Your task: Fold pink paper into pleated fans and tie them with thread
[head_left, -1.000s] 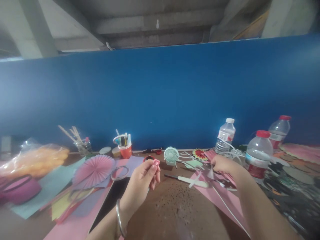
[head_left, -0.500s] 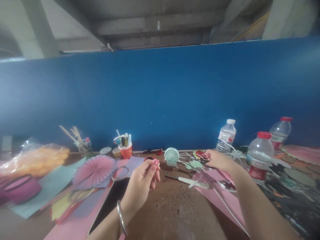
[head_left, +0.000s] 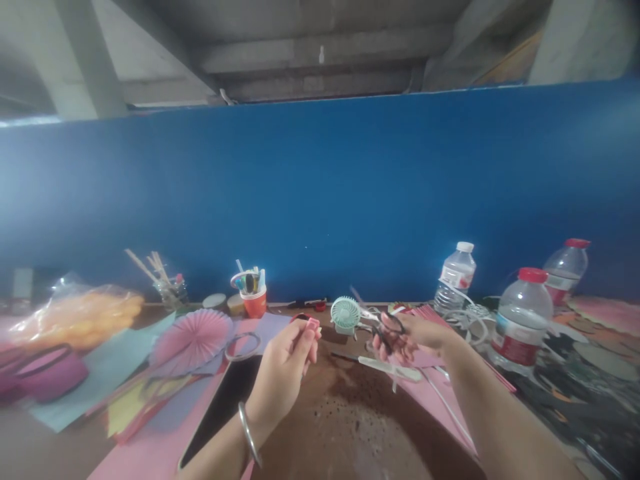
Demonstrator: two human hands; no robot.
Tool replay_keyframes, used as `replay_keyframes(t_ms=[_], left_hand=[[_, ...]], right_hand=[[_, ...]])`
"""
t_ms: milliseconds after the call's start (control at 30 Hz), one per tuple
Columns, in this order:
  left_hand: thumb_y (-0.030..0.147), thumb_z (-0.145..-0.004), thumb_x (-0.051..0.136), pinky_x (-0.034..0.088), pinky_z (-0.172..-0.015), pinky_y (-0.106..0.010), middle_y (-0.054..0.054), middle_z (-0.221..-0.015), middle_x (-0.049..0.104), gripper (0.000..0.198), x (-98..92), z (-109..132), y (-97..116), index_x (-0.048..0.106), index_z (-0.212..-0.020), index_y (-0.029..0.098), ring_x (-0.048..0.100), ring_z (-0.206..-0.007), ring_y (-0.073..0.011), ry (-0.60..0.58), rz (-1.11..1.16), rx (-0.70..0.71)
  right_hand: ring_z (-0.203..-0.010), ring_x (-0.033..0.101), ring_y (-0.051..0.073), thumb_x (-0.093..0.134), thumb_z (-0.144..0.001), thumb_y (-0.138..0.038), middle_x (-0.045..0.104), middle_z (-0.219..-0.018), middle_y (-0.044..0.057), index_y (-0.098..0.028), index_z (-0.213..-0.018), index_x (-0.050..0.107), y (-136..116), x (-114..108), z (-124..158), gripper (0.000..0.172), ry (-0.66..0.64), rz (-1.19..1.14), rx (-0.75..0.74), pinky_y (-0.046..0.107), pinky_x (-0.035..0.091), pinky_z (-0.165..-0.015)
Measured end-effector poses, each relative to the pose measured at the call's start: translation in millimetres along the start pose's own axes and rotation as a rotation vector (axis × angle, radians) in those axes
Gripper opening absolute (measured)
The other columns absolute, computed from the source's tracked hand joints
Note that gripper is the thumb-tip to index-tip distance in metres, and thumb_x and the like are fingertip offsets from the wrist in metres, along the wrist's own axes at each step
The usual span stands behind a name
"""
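My left hand [head_left: 284, 363], a silver bangle at its wrist, pinches a small pink piece [head_left: 313, 324] that looks like folded paper between thumb and fingers. Dark-handled scissors [head_left: 392, 327] are in my right hand [head_left: 415, 337], raised over the table with the blades pointing left and blurred. Just beyond the hands stands a small mint-green fan [head_left: 345, 312]. Below the scissors lies a white-handled tool [head_left: 390, 367] with a dark thin tip, its kind unclear. Pink paper sheets [head_left: 440, 393] lie under my right forearm.
Plastic bottles [head_left: 523, 320] and white cable [head_left: 470, 327] stand and lie to the right. Leftward are a pink pleated paper fan [head_left: 193, 340], a dark tablet-like slab [head_left: 223, 407], an orange cup of pens [head_left: 255, 303] and a bag of orange things [head_left: 85, 317]. Dark crumbs dot the brown table [head_left: 320, 440].
My right hand has lifted the scissors from the clutter at the right and brought them left and nearer. My left hand keeps its pinch on the pink piece, almost still.
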State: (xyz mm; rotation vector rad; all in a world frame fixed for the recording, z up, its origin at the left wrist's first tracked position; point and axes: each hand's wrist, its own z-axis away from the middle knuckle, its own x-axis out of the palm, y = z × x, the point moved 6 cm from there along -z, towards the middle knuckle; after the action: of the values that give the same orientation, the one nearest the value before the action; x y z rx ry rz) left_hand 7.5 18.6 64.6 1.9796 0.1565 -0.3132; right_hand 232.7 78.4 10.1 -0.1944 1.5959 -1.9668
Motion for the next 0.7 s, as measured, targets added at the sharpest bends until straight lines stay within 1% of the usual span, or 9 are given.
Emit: replay_keyframes(t_ms=[67,167,200,267,367,467,567,633,700], left_hand=[[0.034,-0.087,0.039,0.031,-0.045,-0.018,0.004,-0.057,0.045,0.026,0.6,0.3,0.1,0.053,-0.077,0.015,0.036,-0.044,-0.0053,-0.010,0.003,0.001],[0.034,-0.087,0.038,0.031,-0.045,-0.019,0.004,-0.057,0.045,0.026,0.7,-0.2,-0.3,0.053,-0.078,0.015,0.036,-0.043,-0.0053,-0.016,0.009,0.000],[0.034,-0.087,0.038,0.031,-0.045,-0.019,0.004,-0.057,0.045,0.026,0.7,-0.4,-0.4,0.053,-0.078,0.015,0.036,-0.043,-0.0053,-0.017,0.008,-0.001],[0.035,-0.087,0.038,0.031,-0.045,-0.019,0.005,-0.058,0.045,0.026,0.7,-0.6,-0.3,0.051,-0.077,0.016,0.036,-0.044,-0.0053,-0.018,0.006,-0.005],[0.036,-0.088,0.037,0.031,-0.045,-0.018,0.005,-0.058,0.045,0.027,0.9,-0.3,0.6,0.050,-0.074,0.016,0.037,-0.044,-0.0055,-0.020,-0.011,-0.004],[0.036,-0.088,0.037,0.032,-0.047,-0.019,0.005,-0.057,0.045,0.027,0.6,-0.1,1.6,0.050,-0.075,0.017,0.037,-0.044,-0.0057,-0.019,-0.031,0.006],[0.036,-0.088,0.037,0.032,-0.047,-0.019,0.004,-0.058,0.046,0.027,0.3,-0.3,1.1,0.050,-0.074,0.017,0.037,-0.045,-0.0059,-0.019,-0.031,0.003],[0.036,-0.088,0.037,0.032,-0.046,-0.019,0.004,-0.058,0.045,0.027,0.3,-0.4,0.6,0.049,-0.073,0.017,0.037,-0.045,-0.0059,-0.020,-0.025,0.000],[0.035,-0.088,0.037,0.032,-0.047,-0.019,0.005,-0.058,0.045,0.027,0.7,-0.5,0.5,0.050,-0.073,0.017,0.037,-0.045,-0.0059,-0.024,-0.016,-0.002]], right_hand=[[-0.045,0.054,0.010,0.044,-0.076,-0.050,0.065,-0.066,0.008,-0.013,-0.071,0.060,8.8,3.9,-0.6,0.041,-0.063,0.081,0.078,0.020,0.038,-0.040],[-0.048,0.056,0.012,0.062,-0.062,-0.026,0.064,-0.059,0.005,-0.015,-0.063,0.054,12.3,-3.5,-4.6,0.014,0.046,0.252,0.093,0.020,0.038,-0.042],[-0.050,0.057,0.013,0.063,-0.058,-0.020,0.064,-0.059,0.004,-0.016,-0.063,0.051,11.1,-5.2,-6.3,0.014,0.081,0.277,0.076,0.020,0.038,-0.043],[-0.055,0.059,0.014,0.064,-0.053,-0.013,0.064,-0.061,0.001,-0.018,-0.067,0.045,7.5,-5.4,-9.5,0.024,0.120,0.275,0.032,0.020,0.039,-0.046],[-0.061,0.059,0.013,0.062,-0.057,-0.015,0.063,-0.070,-0.001,-0.020,-0.073,0.037,-1.0,-1.7,-11.8,0.030,0.135,0.131,-0.083,0.020,0.040,-0.051],[-0.057,0.056,0.010,0.064,-0.059,-0.019,0.061,-0.074,-0.001,-0.021,-0.072,0.033,-7.7,1.2,-10.1,0.034,0.120,-0.109,-0.192,0.021,0.039,-0.051],[-0.056,0.054,0.010,0.069,-0.058,-0.023,0.060,-0.074,0.001,-0.020,-0.077,0.037,-9.2,6.0,-8.1,0.038,0.038,-0.254,-0.235,0.022,0.040,-0.051],[-0.058,0.054,0.011,0.067,-0.064,-0.031,0.061,-0.075,0.004,-0.019,-0.080,0.039,-9.2,9.0,-8.3,0.034,-0.018,-0.336,-0.260,0.023,0.041,-0.052],[-0.054,0.052,0.009,0.063,-0.070,-0.038,0.060,-0.072,0.005,-0.018,-0.079,0.041,-5.3,10.3,-11.2,0.031,-0.027,-0.389,-0.238,0.022,0.039,-0.050]])
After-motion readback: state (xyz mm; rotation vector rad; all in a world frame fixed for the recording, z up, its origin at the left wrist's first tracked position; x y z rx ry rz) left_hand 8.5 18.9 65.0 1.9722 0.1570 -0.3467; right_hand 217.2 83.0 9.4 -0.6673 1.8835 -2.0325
